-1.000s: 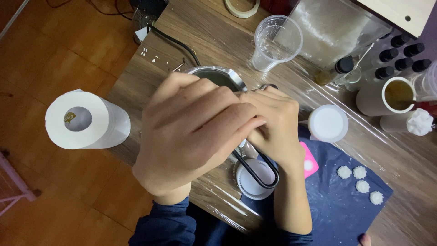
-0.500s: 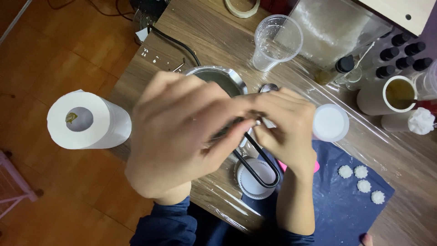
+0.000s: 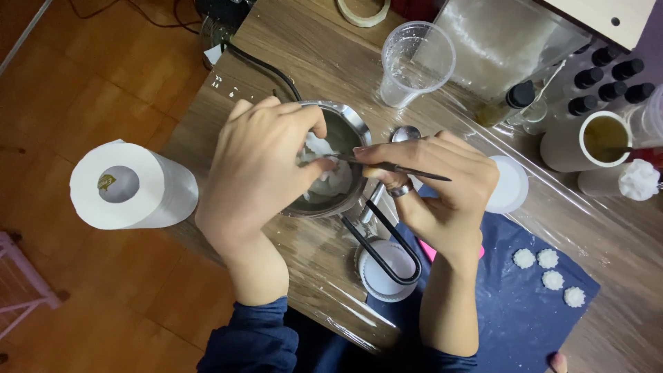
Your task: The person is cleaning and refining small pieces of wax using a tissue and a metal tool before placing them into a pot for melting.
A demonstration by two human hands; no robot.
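The left hand (image 3: pixel 259 169) is pinching a white wad (image 3: pixel 324 162) inside the small metal pot (image 3: pixel 349 124) on the desk (image 3: pixel 276 55). The right hand (image 3: pixel 435 186) is gripping a thin metal tool (image 3: pixel 394 166), tip against the wad. Keeping the pot steady and the strokes short looks wise.

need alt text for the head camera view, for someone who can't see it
Seen from above, two bare hands work over a small metal pot on a wooden table: the left hand pinches something white inside it while the right hand holds a thin dark tool to it. A paper roll stands left, a clear plastic cup behind.
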